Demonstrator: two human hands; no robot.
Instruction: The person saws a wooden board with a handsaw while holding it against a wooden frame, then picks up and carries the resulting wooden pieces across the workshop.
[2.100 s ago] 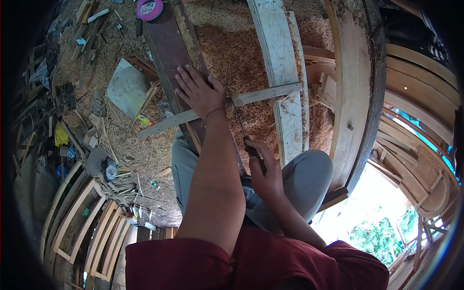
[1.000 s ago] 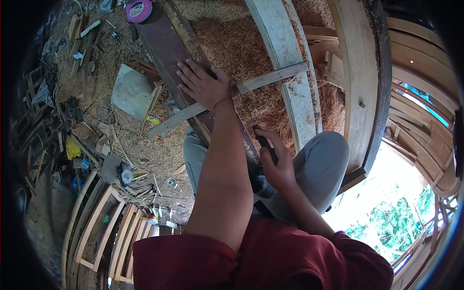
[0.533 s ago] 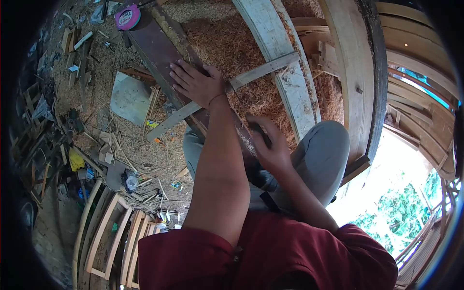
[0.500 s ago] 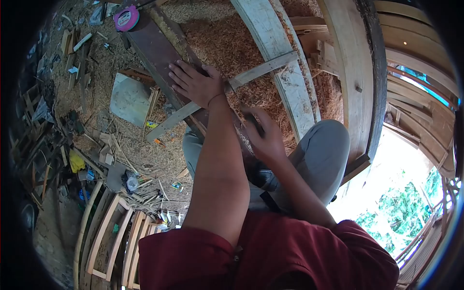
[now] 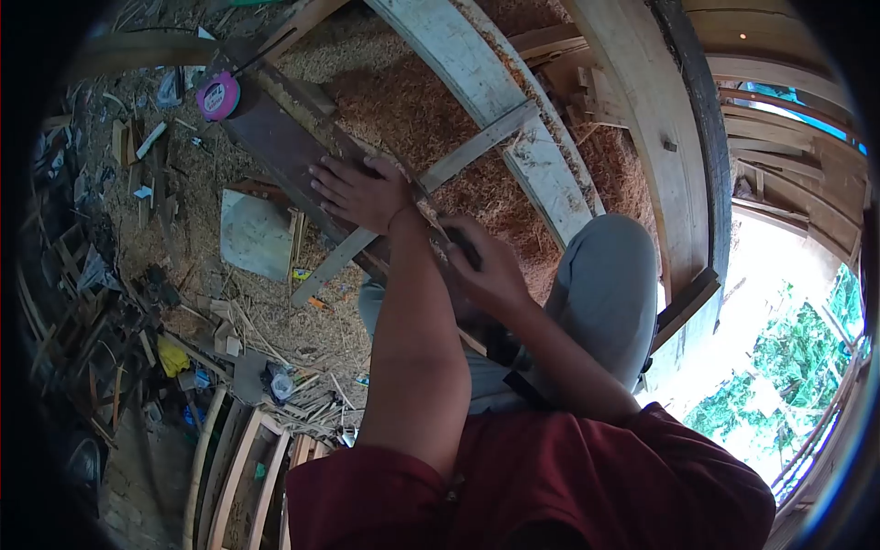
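My left hand lies flat with its fingers spread on a long dark brown board, which runs from the upper left down towards my lap. Close to it, my right hand is curled at the board's right edge. Something dark shows between its thumb and fingers, and I cannot tell what it is. A thin wooden strip crosses at the board near my left wrist. On the board's far end sits a pink tape measure.
A white-painted curved plank and a pale curved timber stand to the right. Wood shavings cover the ground beyond the board. Scrap wood and a yellow bag lie at the left, near slatted wooden frames.
The view has shifted, so the tape measure and the far end of the board appear lower. My right hand has come nearer my left wrist, its fingers more curled. My left hand stays on the board.
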